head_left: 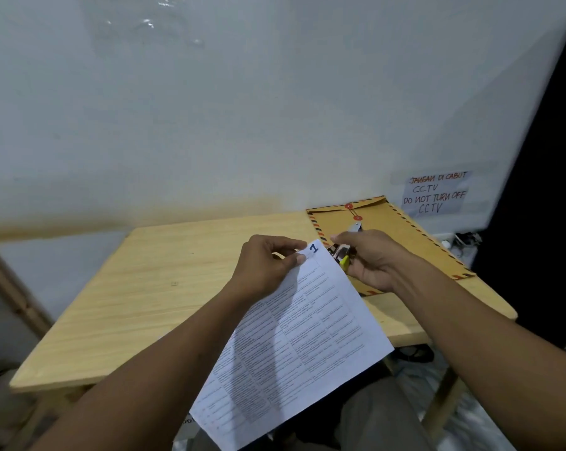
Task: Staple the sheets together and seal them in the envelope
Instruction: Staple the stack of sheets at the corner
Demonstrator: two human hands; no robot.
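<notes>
With both arms stretched forward, my left hand [268,265] pinches the sheets' [294,346] top corner while my right hand [371,260] grips the stapler [342,252] just beside it.

Left hand [268,266] pinching, right hand [371,260] curled gripping, hands close together

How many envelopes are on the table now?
1: a brown airmail-bordered envelope at the table's far right, partly behind the right hand holding the stapler. Another beneath it would be hidden.
</notes>
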